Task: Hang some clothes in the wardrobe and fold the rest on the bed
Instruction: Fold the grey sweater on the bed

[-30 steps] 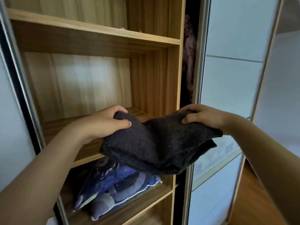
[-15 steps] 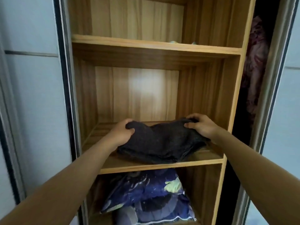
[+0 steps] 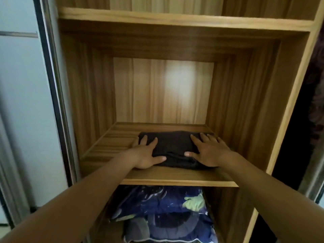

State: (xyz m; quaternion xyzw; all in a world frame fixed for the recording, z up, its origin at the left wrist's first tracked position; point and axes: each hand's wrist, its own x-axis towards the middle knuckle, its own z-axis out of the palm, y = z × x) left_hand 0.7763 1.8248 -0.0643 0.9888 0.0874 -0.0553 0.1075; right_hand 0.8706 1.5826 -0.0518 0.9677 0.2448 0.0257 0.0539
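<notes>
A folded dark grey knitted garment (image 3: pixel 172 146) lies flat on the middle wooden shelf (image 3: pixel 175 179) of the wardrobe. My left hand (image 3: pixel 146 153) rests palm down on its left end, fingers spread. My right hand (image 3: pixel 208 150) presses flat on its right end, fingers spread too. Neither hand grips the cloth; both only lie on top of it.
A clear bag of blue patterned bedding (image 3: pixel 168 214) fills the compartment below. An upper shelf (image 3: pixel 175 23) runs above. A pale sliding door (image 3: pixel 22 111) with a metal edge stands at the left. Dark hanging fabric (image 3: pixel 317 102) shows in the gap at the right.
Both hands carried the dark garment into the wardrobe, set it down on the middle shelf, pushed it farther back, and loosened from a grip to flat palms on top.
</notes>
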